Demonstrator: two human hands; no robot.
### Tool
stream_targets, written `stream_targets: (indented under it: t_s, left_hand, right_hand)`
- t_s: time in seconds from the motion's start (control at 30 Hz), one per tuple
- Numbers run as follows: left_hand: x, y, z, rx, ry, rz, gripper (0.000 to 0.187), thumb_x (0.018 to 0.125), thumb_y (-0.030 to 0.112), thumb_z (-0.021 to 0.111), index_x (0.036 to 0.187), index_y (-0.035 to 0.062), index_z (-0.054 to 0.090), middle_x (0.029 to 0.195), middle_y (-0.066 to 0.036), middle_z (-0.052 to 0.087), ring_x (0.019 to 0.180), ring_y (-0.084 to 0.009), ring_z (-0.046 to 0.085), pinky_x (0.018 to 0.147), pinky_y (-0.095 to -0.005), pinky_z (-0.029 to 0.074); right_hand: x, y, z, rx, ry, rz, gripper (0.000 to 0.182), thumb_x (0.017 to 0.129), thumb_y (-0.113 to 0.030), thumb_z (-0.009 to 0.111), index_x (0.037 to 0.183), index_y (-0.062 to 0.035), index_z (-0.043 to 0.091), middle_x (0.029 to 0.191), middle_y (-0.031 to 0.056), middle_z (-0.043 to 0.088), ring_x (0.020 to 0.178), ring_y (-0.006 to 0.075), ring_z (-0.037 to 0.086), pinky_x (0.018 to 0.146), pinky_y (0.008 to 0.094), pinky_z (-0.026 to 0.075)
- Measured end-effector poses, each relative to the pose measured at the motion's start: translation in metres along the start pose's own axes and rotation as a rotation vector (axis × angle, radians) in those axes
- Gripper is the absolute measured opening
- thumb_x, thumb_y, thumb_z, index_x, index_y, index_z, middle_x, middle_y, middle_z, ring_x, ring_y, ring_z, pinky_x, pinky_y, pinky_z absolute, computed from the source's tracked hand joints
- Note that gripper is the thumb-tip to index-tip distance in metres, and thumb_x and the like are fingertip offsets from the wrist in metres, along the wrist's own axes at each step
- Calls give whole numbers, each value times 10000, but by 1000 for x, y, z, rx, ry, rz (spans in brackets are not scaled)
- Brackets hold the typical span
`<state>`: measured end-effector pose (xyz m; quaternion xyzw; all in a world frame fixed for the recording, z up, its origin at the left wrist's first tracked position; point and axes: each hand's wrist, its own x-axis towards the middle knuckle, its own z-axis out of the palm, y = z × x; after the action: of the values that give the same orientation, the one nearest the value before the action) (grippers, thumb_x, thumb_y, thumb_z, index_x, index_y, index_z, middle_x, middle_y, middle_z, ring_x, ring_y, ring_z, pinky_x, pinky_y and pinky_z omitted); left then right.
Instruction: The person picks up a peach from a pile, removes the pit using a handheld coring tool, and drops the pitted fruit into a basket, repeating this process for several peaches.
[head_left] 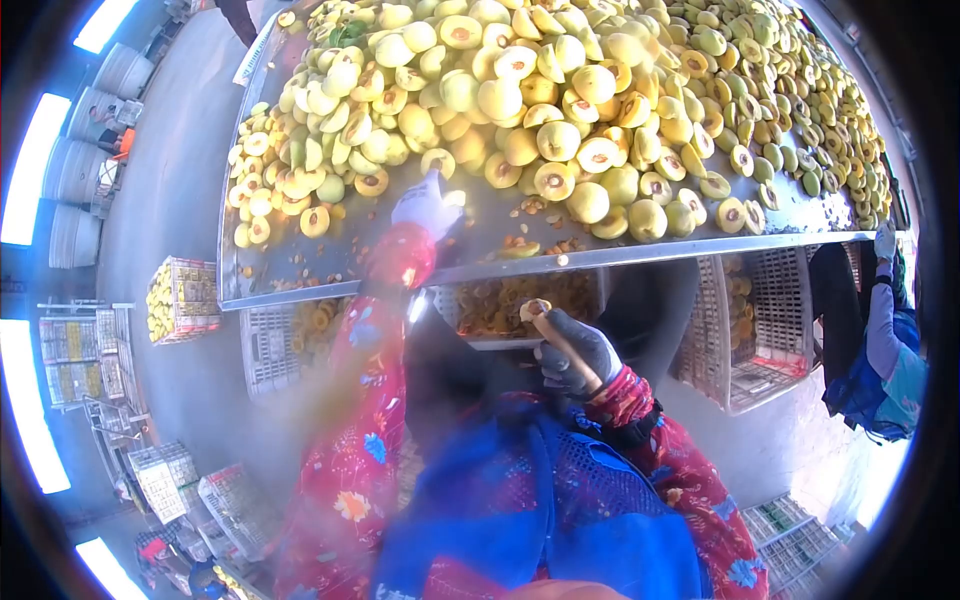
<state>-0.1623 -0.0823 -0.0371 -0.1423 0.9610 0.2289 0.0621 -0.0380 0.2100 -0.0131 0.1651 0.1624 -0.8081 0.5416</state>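
Note:
My left hand, in a whitish glove, reaches over the near edge of the metal table. Its fingertips are at a halved yellow fruit, peach-like, at the front of the heap; the thumb stands apart. In a dark grey glove, my right hand is closed around the wooden handle of a tool, held below the table edge. At the tool's upper end is a small piece of cut fruit, which hides the tip. Many halves in the heap show brown pits or hollows.
Beneath the table edge stands a crate of fruit pieces, with a white crate to its left and a tilted one to its right. A co-worker is at the far right. Stacked tubs and more crates line the left.

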Motion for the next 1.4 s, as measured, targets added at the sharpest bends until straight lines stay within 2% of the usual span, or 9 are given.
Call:
stream_targets:
  t_s: [0.17, 0.33, 0.5, 0.7, 0.77, 1.1, 1.2, 1.27, 1.4]
  left_hand:
    - [-63, 18, -1, -1110, -227, -151, 618, 714, 311, 795, 1169, -20, 539, 1110, -163, 614, 1000, -265, 628, 865, -372, 534]
    - [-115, 28, 63, -1098, 3, 150, 466, 893, 349, 638, 1192, 9, 528, 1145, -145, 592, 1074, -276, 591, 904, -413, 526]
    - [-139, 64, 20, -2500, -343, -343, 500, 962, 358, 548, 1281, -14, 446, 1251, -182, 540, 1165, -338, 525, 1029, -473, 437]
    - [-162, 61, 37, -486, 183, 188, 521, 904, 230, 628, 1295, -44, 419, 1233, -188, 534, 1150, -300, 523, 1037, -380, 402]
    - [-171, 81, 27, -1801, -65, 83, 507, 878, 190, 637, 1275, -46, 427, 1159, -184, 570, 1053, -275, 570, 929, -362, 465]
    - [-177, 91, 27, -1171, 149, 108, 302, 979, 211, 458, 1150, -25, 537, 1115, -176, 610, 987, -285, 621, 873, -370, 519]
    - [-168, 90, 40, -1718, -8, 61, 342, 1009, 256, 402, 1163, -23, 526, 1100, -188, 604, 978, -338, 618, 853, -434, 536]
    - [-167, 93, 40, -1841, -102, -53, 306, 998, 242, 433, 1155, -9, 511, 1033, -189, 611, 918, -315, 633, 816, -439, 558]
    - [-171, 88, 49, -1629, 1, -6, 309, 986, 243, 479, 1183, 9, 518, 1034, -151, 610, 918, -253, 626, 818, -358, 537]
  right_hand:
    - [4, -3, -7, 163, -179, 97, 403, 995, -453, 431, 1252, -149, 495, 621, 31, 493, 389, 96, 385, 370, 224, 322]
    - [8, 6, 30, -433, 36, 11, 384, 999, -443, 432, 1097, -93, 557, 626, 3, 482, 486, 90, 436, 443, 230, 326]
    - [-8, -2, 40, -596, 120, -157, 360, 984, -390, 483, 993, -36, 547, 635, -17, 452, 539, 72, 426, 484, 234, 323]
    - [13, 12, 22, -1593, 289, -947, 282, 945, -231, 544, 1046, 25, 486, 662, 190, 594, 607, 362, 619, 557, 440, 468]
    - [9, 12, 39, -1535, 380, -789, 266, 943, -222, 544, 1053, 10, 474, 680, 239, 609, 647, 428, 614, 539, 500, 454]
    - [15, 15, 37, -1567, 295, -876, 240, 955, -211, 528, 1015, 21, 526, 625, 179, 578, 535, 346, 567, 509, 434, 440]
    - [17, 9, 21, -1428, 77, -786, 231, 958, -212, 524, 1021, 10, 535, 653, 155, 542, 520, 316, 536, 490, 390, 436]
    - [-1, -7, 62, -550, 169, -106, 354, 1010, -369, 396, 995, -64, 575, 566, 31, 507, 418, 145, 446, 466, 267, 381]
    - [9, -3, 11, 292, -328, 189, 361, 1014, -433, 361, 1131, -140, 538, 538, 21, 473, 394, 118, 435, 396, 240, 312]
